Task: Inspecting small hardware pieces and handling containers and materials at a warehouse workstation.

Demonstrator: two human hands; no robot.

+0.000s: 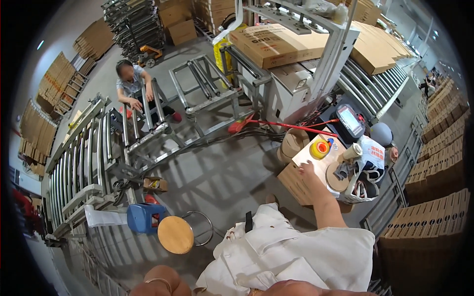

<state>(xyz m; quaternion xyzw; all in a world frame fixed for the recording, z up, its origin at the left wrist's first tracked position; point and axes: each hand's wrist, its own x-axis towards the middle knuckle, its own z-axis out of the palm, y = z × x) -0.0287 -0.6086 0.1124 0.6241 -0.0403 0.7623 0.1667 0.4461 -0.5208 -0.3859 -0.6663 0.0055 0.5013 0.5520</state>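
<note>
My right hand (307, 169) rests at the left part of a light board-topped carton (304, 156). Its fingers are partly stretched out, with nothing visible in them. Just beyond it lies a roll of yellow tape (320, 148) with a red core. Right of my hand are a round brown cardboard disc (337, 183), a grey crumpled glove-like item (341, 171) and a pale cup-shaped roll (352, 151). Of my left arm (160, 280) only a bent, rounded part with a thin band shows at the lower edge; its fingers are hidden.
Metal roller conveyors (143, 133) stretch across the left, where another person (133, 86) crouches with hands on the rollers. A round wooden stool (176, 235) and blue jug (146, 217) stand nearby. A handheld-style screen device (350, 121) and white bags (371, 154) sit right. Carton stacks (424, 217) line the far right.
</note>
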